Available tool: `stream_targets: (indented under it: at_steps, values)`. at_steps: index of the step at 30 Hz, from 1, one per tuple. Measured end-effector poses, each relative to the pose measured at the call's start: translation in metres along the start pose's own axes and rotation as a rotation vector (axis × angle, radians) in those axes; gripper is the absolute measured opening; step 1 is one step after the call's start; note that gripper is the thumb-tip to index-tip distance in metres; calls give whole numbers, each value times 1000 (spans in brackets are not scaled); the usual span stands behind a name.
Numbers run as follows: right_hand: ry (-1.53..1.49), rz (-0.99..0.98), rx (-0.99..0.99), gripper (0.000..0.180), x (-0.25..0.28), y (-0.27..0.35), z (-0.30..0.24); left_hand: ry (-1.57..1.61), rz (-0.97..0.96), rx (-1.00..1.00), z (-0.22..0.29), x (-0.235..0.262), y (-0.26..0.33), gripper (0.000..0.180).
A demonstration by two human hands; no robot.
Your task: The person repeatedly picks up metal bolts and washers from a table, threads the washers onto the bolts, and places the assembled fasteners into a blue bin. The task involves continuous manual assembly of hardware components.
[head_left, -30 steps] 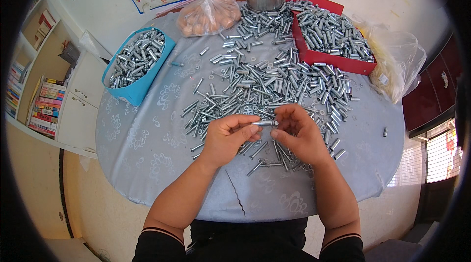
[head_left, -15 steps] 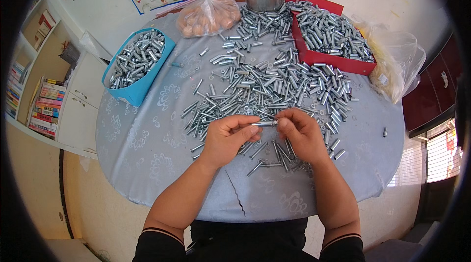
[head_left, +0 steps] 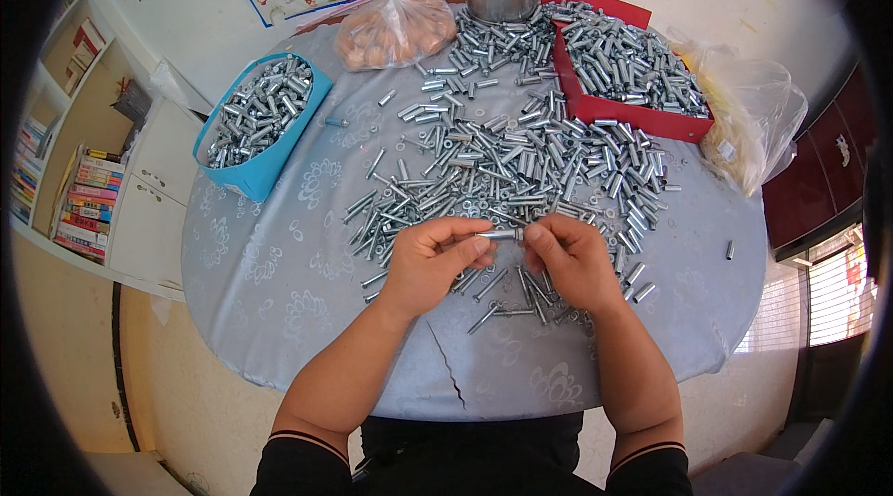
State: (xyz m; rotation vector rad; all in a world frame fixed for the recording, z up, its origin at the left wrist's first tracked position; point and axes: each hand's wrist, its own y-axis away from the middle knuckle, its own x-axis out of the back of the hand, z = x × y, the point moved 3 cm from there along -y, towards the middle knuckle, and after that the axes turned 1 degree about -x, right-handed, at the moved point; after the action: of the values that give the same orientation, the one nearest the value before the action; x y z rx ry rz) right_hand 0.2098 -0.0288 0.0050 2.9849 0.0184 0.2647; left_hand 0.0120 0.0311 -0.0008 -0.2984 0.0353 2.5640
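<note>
table's front-left edge [head_left: 246,296] wide open, metal bolt pile [head_left: 502,159] clogging the middle, blue box [head_left: 286,147] blocking back-left, red box [head_left: 642,120] back-right

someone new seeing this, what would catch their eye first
Probably the sprawling heap of metal parts across the middle of the table. At its near edge, the left hand holds one metal piece level, with the right hand at its right end. Next come the blue box at left and red box at far right, both loaded with metal parts.
</note>
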Motion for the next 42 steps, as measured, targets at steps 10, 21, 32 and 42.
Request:
stream_targets:
  at_steps: [10,21,32,42]
  values:
    - [-275,55,92,17,-7,2,-9,-22,-23,-21,-1,0,0,23]
    - [-342,-121,-6,12,3,1,-5,-52,145,-113,3,2,2,27]
    - [-766,315,360,42,11,-2,-39,-139,427,-307,7,16,-3,17]
    - [-523,462,257,27,31,-7,-6,-1056,338,-600,21,15,-5,14]
